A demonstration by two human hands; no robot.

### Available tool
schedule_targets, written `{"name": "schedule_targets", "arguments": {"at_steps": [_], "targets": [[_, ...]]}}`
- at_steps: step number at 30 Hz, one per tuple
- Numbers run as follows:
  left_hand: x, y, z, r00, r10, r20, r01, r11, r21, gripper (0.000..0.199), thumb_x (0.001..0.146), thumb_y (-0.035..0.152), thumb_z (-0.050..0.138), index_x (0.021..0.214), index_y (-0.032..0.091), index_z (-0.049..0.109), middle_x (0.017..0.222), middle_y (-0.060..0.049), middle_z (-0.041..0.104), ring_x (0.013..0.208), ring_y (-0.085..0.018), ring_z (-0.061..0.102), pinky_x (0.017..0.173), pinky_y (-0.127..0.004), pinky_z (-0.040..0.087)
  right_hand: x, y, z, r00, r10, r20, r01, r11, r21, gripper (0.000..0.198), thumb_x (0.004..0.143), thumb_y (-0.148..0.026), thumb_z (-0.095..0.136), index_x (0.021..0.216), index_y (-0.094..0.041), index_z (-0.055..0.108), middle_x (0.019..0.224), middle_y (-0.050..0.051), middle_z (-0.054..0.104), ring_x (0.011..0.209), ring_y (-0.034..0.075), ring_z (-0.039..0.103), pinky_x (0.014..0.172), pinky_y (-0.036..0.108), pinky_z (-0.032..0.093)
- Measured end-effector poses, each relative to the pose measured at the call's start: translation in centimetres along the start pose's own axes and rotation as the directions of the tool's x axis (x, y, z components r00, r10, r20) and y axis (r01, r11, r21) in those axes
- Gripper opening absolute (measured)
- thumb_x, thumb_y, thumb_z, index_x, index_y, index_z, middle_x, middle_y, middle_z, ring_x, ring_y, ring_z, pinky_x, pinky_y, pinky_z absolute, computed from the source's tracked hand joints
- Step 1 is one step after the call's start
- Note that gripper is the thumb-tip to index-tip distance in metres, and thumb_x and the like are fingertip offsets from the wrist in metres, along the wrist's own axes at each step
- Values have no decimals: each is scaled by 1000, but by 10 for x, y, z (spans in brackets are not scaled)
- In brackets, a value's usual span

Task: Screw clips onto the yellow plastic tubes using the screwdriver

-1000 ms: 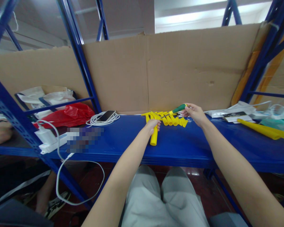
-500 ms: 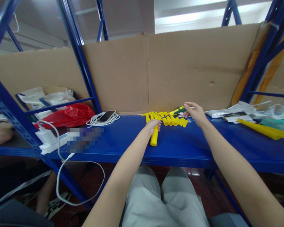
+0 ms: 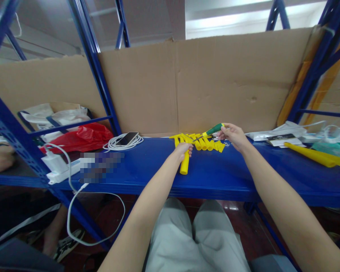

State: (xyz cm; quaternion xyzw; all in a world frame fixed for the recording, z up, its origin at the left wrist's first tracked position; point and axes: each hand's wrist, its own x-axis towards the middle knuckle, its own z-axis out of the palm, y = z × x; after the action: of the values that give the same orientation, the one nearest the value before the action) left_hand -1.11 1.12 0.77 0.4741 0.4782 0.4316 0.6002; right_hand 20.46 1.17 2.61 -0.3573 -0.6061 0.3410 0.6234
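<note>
My left hand is closed around a yellow tube, whose round end points toward me above the blue shelf. My right hand holds a screwdriver near the back end of its green and yellow handle, fingertips curled. Slanting down to the left, its thin metal shaft reaches my left hand's fingers; the exact contact point of the tip is hidden. Right behind the hands lie several yellow tubes and small yellow pieces in a row along the cardboard.
A phone rests on a coiled white cable at the left, near a red bag and a white power strip. Yellow pieces and plastic packets lie at the right. A cardboard wall stands behind. Another person's hand shows far left.
The screwdriver's handle has turned and its back end has risen slightly. My right hand's fingers have shifted around the handle's end. My left hand and the tube look unmoved.
</note>
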Motion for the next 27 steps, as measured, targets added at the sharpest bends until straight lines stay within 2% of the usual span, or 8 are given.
{"name": "schedule_targets", "arguments": {"at_steps": [6, 12, 18, 27], "targets": [[0, 0, 0, 1000, 9, -1, -9, 1000, 3, 19, 78, 4, 50, 73, 20, 40, 43, 10, 37, 31, -4, 31, 38, -16, 27, 4, 3, 1, 995, -1, -105, -7, 997, -72, 40, 63, -50, 75, 74, -19, 53, 59, -1, 62, 50, 10, 57, 47, 21, 45], [2, -1, 0, 1000, 11, 7, -11, 1000, 5, 19, 79, 2, 46, 75, 19, 40, 43, 11, 37, 31, -5, 32, 40, -18, 27, 2, 3, 1, 992, -40, -119, 29, 995, -99, 45, 65, -52, 72, 94, -23, 54, 51, -7, 54, 41, 9, 48, 43, 21, 40], [2, -1, 0, 1000, -6, -2, 6, 1000, 7, 18, 80, 5, 49, 75, 19, 39, 43, 11, 37, 32, -4, 32, 41, -17, 26, 0, 1, 1, 993, -58, -102, 45, 992, -120, 47, 69, -52, 68, 103, -21, 58, 47, -7, 50, 40, 9, 45, 42, 22, 37], [0, -1, 1, 1000, -1, 0, 1, 1000, 1, 21, 80, 6, 52, 70, 20, 40, 43, 11, 36, 32, -3, 31, 40, -16, 26, -4, -6, 3, 1000, 17, 14, -17, 998, 60, 33, 73, -40, 70, 98, -20, 59, 58, -3, 62, 47, 9, 55, 48, 22, 44]]}}
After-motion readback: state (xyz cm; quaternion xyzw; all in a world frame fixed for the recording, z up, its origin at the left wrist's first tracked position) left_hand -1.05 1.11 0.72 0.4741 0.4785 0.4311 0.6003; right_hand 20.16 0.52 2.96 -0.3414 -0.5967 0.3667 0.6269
